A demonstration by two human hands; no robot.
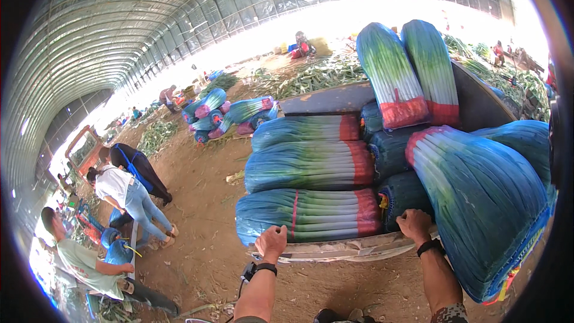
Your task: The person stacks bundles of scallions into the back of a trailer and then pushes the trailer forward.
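Note:
Long green onions lie packed in mesh bags, blue over the leaves and red over the white ends, on a cart bed. My left hand is closed at the front side of the nearest bag of green onions, by its blue leafy half. Just past that bag's red end, my right hand is closed against a dark blue bag with a yellow tie. What the fingers of either hand grip is hidden. To the right of my right hand, a large bag of green onions slants over the cart's side.
Two bags lean upright at the cart's far board. Beyond it lie a pile of bags and loose leaves on the dirt floor. Several people stand at left, one in a white top.

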